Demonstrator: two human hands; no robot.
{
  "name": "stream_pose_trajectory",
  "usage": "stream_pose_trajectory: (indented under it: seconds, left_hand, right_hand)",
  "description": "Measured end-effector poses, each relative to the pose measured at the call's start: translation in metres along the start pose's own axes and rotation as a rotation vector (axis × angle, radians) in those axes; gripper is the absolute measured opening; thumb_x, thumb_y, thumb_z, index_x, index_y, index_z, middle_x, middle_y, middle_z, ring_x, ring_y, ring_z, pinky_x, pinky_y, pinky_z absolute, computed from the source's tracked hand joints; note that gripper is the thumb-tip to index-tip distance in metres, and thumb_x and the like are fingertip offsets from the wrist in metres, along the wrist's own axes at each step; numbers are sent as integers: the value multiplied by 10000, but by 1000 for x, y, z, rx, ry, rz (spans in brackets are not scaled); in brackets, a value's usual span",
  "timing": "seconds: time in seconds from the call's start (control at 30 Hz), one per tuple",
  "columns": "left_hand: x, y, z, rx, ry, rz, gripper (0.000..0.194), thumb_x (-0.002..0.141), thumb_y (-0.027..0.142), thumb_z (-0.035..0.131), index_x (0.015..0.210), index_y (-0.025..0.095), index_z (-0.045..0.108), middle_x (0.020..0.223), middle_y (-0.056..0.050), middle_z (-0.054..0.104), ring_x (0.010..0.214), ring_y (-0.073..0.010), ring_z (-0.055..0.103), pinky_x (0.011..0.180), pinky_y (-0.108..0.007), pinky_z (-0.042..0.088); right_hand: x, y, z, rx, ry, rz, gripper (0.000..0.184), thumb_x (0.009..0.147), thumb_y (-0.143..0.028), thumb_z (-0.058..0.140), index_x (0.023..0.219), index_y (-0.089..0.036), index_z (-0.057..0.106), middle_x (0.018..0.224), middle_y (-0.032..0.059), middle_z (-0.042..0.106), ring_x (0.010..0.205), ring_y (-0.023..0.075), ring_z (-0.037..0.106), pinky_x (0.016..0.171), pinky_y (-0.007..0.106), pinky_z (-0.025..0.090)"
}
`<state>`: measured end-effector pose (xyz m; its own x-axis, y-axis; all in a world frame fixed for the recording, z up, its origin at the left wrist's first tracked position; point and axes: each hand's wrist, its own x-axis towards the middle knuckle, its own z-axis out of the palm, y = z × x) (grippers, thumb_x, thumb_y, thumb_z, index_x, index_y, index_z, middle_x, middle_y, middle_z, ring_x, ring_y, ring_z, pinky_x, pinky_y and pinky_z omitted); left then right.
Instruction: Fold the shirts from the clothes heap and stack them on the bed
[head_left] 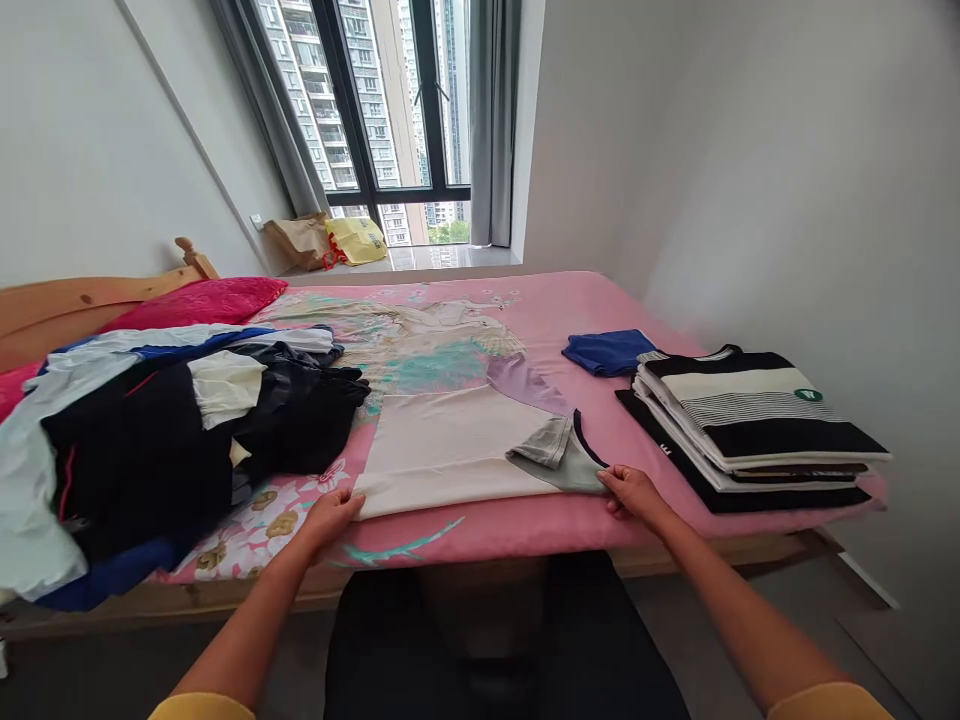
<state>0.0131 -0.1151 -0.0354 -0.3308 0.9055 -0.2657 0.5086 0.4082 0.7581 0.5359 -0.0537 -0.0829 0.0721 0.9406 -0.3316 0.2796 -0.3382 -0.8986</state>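
A T-shirt [442, 440] lies flat on the bed in front of me, partly folded along its length. Its body is cream, with a grey-green part and dark collar at the right end and a lilac sleeve at the far side. One grey sleeve is turned back over the body. My left hand [334, 515] pinches the near corner of the hem. At the other end, my right hand [631, 492] grips the shirt's near edge by the collar and shoulder. Both hands are closed on the cloth.
A heap of unfolded clothes [150, 440] covers the bed's left side. On the right stands a stack of folded shirts [757, 420], with a folded blue garment [607, 350] behind it. The pink bedsheet [562, 295] reaches the bed's near edge. Bags [356, 240] sit on the windowsill.
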Motion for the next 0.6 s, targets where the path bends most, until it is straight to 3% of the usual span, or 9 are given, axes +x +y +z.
stream_pose_trajectory:
  seconds: [0.07, 0.17, 0.27, 0.43, 0.6]
  left_hand:
    - [-18, -12, 0, 21, -49, 44, 397, 553, 561, 587, 621, 179, 503, 522, 55, 446, 512, -102, 406, 455, -203, 285]
    - [-44, -25, 0, 46, -63, -16, 433, 535, 602, 585, 630, 187, 508, 466, 63, 397, 460, -101, 367, 419, -205, 239]
    - [-60, -26, 4, 39, -27, -68, 464, 533, 624, 576, 689, 190, 525, 437, 74, 357, 411, -96, 337, 395, -205, 218]
    - [-65, -21, 10, 41, 9, -62, 480, 566, 643, 524, 731, 193, 519, 428, 84, 325, 366, -97, 333, 376, -205, 233]
    - [-62, -33, 13, -3, 2, -51, 467, 572, 631, 521, 752, 201, 497, 412, 99, 302, 342, -87, 310, 371, -199, 210]
  right_hand:
    - [-14, 13, -8, -15, 1, 8, 279, 732, -435, 605, 722, -184, 484, 414, -75, 465, 341, 95, 504, 334, 162, 386]
    - [-34, 29, -16, -17, 6, 9, 270, 743, -432, 593, 726, -176, 510, 370, -75, 447, 319, 94, 471, 332, 167, 376]
    - [-47, 35, -19, 25, 29, 7, 262, 770, -430, 557, 814, -173, 541, 493, -56, 534, 392, 109, 540, 362, 186, 423]
    - [-58, 27, -21, 87, 22, 0, 283, 801, -412, 515, 970, -187, 546, 804, -5, 630, 546, 129, 629, 420, 217, 485]
    - [-64, 27, -22, 59, 58, -19, 250, 757, -293, 571, 968, -162, 543, 753, -1, 629, 529, 119, 613, 407, 203, 467]
